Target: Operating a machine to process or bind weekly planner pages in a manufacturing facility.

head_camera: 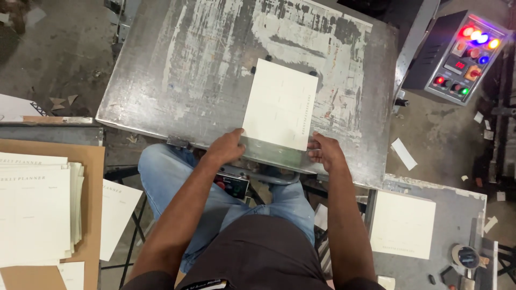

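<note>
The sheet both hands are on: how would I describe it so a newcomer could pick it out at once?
Start at the big scratched metal table in front of the seated person. On its near edge lies one cream sheet, with the left hand and the right hand at its bottom corners. Unlike the stacked sheets at left and the sheet on the grey side table, it lies alone on bare metal.

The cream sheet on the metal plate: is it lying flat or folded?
Flat. The cream sheet lies spread on the metal plate, with the left hand and right hand at its near edge.
</note>
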